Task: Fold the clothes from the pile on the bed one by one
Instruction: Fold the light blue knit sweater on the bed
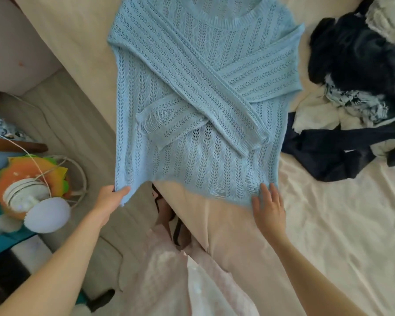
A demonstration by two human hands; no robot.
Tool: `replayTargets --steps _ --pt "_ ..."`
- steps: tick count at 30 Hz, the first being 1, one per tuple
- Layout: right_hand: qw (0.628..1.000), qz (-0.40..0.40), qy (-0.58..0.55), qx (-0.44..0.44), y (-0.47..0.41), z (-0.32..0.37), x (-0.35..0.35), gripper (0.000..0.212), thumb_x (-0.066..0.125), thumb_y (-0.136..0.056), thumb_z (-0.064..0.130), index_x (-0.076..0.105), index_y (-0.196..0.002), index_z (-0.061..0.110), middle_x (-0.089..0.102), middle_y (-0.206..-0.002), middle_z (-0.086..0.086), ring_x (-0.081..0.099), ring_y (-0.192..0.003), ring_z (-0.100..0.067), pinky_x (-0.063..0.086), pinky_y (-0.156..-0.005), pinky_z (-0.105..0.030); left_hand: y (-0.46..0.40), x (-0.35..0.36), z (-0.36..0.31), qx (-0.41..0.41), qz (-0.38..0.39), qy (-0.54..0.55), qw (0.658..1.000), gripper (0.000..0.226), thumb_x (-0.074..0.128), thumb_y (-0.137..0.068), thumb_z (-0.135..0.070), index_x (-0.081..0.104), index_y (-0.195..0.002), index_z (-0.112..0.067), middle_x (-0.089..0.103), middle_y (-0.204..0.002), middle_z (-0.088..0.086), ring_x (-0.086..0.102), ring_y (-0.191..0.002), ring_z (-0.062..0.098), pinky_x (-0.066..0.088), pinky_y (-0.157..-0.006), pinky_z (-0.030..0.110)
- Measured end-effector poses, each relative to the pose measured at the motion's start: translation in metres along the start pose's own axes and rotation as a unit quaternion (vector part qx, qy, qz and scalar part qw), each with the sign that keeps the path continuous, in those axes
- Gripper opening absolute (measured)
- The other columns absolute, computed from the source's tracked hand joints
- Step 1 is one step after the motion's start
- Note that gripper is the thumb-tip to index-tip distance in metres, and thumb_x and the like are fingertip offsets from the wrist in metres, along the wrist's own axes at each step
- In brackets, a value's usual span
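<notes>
A light blue open-knit sweater (198, 87) lies flat on the bed, neck away from me, both sleeves crossed over its front. My left hand (111, 199) pinches the hem's left corner, which hangs past the bed's edge. My right hand (269, 208) lies at the hem's right corner with fingers straight on the knit. A pile of dark and white clothes (356, 87) sits at the right of the bed.
The bed's cream sheet (340, 236) stretches out to the right and front. On the floor at left stand a small fan (27, 192) and colourful toys. Pink fabric (192, 281) hangs below me at the bed's corner.
</notes>
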State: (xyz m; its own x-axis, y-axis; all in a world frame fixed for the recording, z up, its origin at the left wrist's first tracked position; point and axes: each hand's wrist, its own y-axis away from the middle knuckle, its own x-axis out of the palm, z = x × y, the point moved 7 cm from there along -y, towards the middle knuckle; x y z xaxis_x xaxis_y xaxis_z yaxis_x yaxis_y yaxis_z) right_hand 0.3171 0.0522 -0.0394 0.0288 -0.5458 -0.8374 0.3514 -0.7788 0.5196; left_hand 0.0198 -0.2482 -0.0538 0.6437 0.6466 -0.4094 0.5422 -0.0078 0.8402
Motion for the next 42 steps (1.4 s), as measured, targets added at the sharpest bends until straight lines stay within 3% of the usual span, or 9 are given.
replayTargets --steps 5,9,13,18,22,27,32,36,42 --pt "0.943 -0.031 -0.240 0.227 0.001 -0.042 -0.013 0.051 0.055 -0.093 0.032 0.046 -0.132 0.001 0.053 -0.125 -0.016 0.050 -0.115 -0.031 0.040 -0.092 -0.037 0.027 -0.011 0.021 0.007 -0.005 0.205 0.979 0.033 0.055 -0.094 -0.017 0.052 -0.125 -0.008 0.059 -0.116 0.007 0.056 -0.106 0.023 0.044 -0.094 0.039" --pt "0.855 0.044 -0.404 0.323 0.002 -0.052 -0.007 0.025 0.065 -0.089 0.020 0.058 -0.085 -0.003 0.055 -0.079 -0.021 0.051 -0.064 -0.023 0.042 -0.050 -0.027 0.042 -0.021 0.023 0.022 0.003 0.335 0.942 0.029 0.051 -0.096 -0.015 0.053 -0.123 -0.009 0.063 -0.116 0.006 0.060 -0.105 0.022 0.044 -0.097 0.040" --pt "0.731 0.124 -0.553 0.380 0.020 -0.048 0.007 0.012 0.065 -0.087 0.009 0.053 -0.085 0.010 0.054 -0.081 -0.006 0.052 -0.065 -0.017 0.049 -0.061 -0.028 0.055 -0.027 0.015 0.046 -0.005 0.392 0.919 0.016 0.048 -0.097 -0.014 0.056 -0.109 -0.020 0.064 -0.112 0.001 0.062 -0.102 0.018 0.048 -0.087 0.040" --pt "0.561 0.051 -0.723 0.400 0.051 -0.047 0.013 0.018 0.047 -0.097 0.008 0.047 -0.115 0.007 0.053 -0.091 -0.008 0.057 -0.085 -0.023 0.045 -0.088 -0.037 0.069 -0.030 0.019 0.031 -0.027 0.455 0.889 0.015 0.047 -0.097 -0.012 0.053 -0.108 -0.020 0.061 -0.113 0.002 0.062 -0.101 0.018 0.050 -0.086 0.039" --pt "0.565 -0.027 -0.729 0.386 0.064 -0.053 0.003 0.030 0.042 -0.101 0.012 0.044 -0.130 0.005 0.057 -0.093 -0.008 0.060 -0.081 -0.021 0.046 -0.091 -0.041 0.083 -0.035 0.023 0.042 -0.064 0.459 0.885 0.015 0.044 -0.098 -0.008 0.052 -0.107 -0.017 0.061 -0.107 0.003 0.063 -0.095 0.018 0.050 -0.087 0.039" --pt "0.519 -0.111 -0.755 0.385 0.093 -0.060 -0.032 0.008 0.042 -0.100 0.009 0.048 -0.096 0.008 0.058 -0.092 -0.013 0.061 -0.085 -0.030 0.047 -0.094 -0.050 0.104 -0.044 0.033 0.030 -0.091 0.470 0.878 0.018 0.041 -0.099 -0.006 0.047 -0.114 -0.013 0.059 -0.105 0.005 0.062 -0.095 0.022 0.050 -0.089 0.039" --pt "0.510 -0.166 -0.728 0.427 0.138 -0.082 -0.050 0.018 0.042 -0.099 0.010 0.046 -0.117 0.010 0.057 -0.107 -0.016 0.061 -0.071 -0.026 0.053 -0.084 -0.047 0.139 -0.053 0.060 -0.036 -0.120 0.483 0.867 0.037 0.045 -0.097 -0.006 0.040 -0.134 -0.008 0.056 -0.120 0.013 0.061 -0.103 0.025 0.054 -0.084 0.036" --pt "0.515 -0.160 -0.721 0.436 0.159 -0.089 -0.058 0.033 0.037 -0.101 0.012 0.041 -0.134 0.010 0.056 -0.116 -0.017 0.062 -0.082 -0.033 0.053 -0.078 -0.046 0.159 -0.061 0.062 -0.049 -0.124 0.526 0.840 0.034 0.046 -0.094 -0.004 0.042 -0.128 -0.006 0.058 -0.114 0.014 0.063 -0.100 0.027 0.057 -0.075 0.035" --pt "0.543 -0.089 -0.758 0.350 0.119 -0.075 -0.098 0.023 0.030 -0.100 0.013 0.048 -0.109 0.004 0.063 -0.103 -0.019 0.069 -0.057 -0.026 0.058 -0.056 -0.037 0.159 -0.066 -0.017 0.040 -0.054 0.568 0.820 0.011 0.043 -0.098 -0.011 0.050 -0.102 -0.004 0.064 -0.091 0.012 0.068 -0.082 0.023 0.056 -0.081 0.037"
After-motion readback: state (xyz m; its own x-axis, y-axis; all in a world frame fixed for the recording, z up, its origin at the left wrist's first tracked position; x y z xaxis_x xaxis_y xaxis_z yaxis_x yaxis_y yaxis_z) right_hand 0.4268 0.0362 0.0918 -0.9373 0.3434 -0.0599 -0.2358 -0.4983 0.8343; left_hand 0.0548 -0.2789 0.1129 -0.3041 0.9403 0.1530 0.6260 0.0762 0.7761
